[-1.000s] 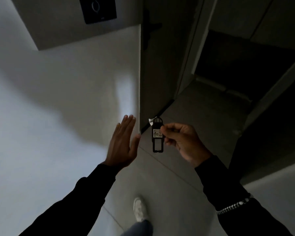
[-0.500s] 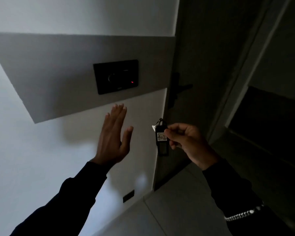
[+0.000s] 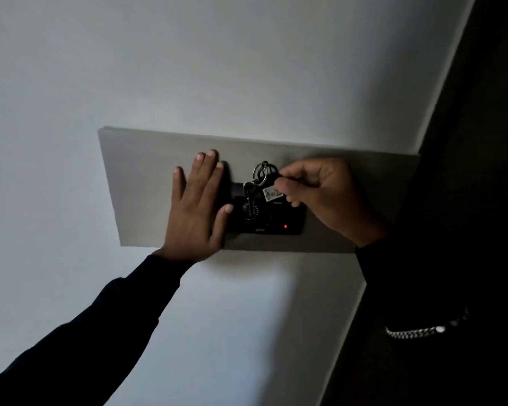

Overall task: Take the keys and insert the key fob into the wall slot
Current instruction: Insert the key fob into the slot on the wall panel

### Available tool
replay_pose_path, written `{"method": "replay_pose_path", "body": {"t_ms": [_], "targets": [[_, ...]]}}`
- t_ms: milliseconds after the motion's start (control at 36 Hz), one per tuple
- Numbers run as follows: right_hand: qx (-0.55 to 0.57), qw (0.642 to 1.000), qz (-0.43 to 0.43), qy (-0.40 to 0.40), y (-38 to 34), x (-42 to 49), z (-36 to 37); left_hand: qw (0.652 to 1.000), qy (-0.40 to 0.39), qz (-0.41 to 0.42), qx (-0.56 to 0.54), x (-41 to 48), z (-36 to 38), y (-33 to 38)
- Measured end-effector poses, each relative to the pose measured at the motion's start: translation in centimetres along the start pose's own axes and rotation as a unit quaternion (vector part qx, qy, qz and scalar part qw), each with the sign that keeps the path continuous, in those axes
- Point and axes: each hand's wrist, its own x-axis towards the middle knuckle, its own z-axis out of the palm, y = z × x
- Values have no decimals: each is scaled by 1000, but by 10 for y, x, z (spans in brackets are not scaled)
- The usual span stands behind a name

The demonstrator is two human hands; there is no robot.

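A black wall slot unit with a small red light sits on a grey wall panel. My right hand pinches the black key fob, whose white label shows handwritten digits, right at the top of the unit. A metal key ring stands above the fob and a key hangs in front of the unit. My left hand lies flat and open on the panel, covering the unit's left edge. Whether the fob's tip is inside the slot is hidden.
The white wall surrounds the panel. A dark door or door frame runs down the right side. A metal bracelet shows on my right sleeve.
The view rose from the floor to the wall panel. My right hand carried the fob up to the wall unit. My left hand moved up and pressed flat beside it.
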Motion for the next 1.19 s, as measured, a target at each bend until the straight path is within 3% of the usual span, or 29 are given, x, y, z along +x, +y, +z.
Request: {"method": "replay_pose_path", "body": {"t_ms": [167,278,639,1028,1194], "targets": [[37,998,-41,27,3,24,2,984,34,62,164,15,15,-33],[51,997,-37,34,15,28,6,969,61,52,234,13,28,-38],[28,992,-1,123,36,23,0,967,73,49,238,14,33,-38],[-44,992,-3,115,48,13,2,969,80,51,229,15,34,-39],[-130,983,-70,112,48,2,2,970,81,48,223,15,34,-41]]}}
